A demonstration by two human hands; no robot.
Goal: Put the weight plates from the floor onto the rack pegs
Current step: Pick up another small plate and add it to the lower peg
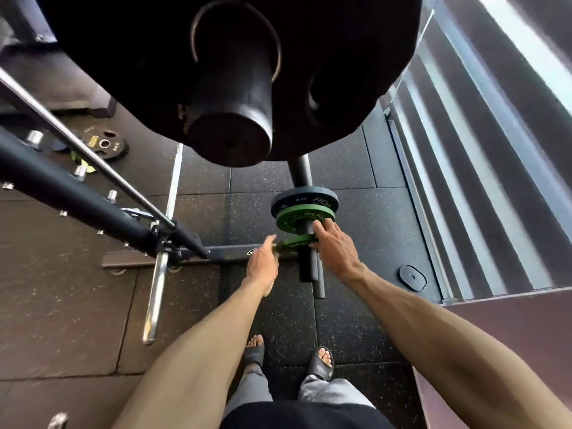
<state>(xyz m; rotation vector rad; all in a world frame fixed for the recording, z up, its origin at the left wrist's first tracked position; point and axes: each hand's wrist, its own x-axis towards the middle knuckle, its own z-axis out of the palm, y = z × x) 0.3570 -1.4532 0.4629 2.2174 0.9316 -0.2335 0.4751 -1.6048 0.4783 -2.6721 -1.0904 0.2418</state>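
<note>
Two-handed pinch: left hand (pixel 263 264), right hand (pixel 335 252) hold green plate (pixel 297 242) on peg (pixel 305 267) between them; uneven push could cock and jam it.

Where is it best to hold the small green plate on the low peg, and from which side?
By its rim, at two opposite edges, one hand from each side. The small green plate sits around the peg, so its middle hole is taken. Only the thin rim is free, where the left hand and right hand hold it.
</note>
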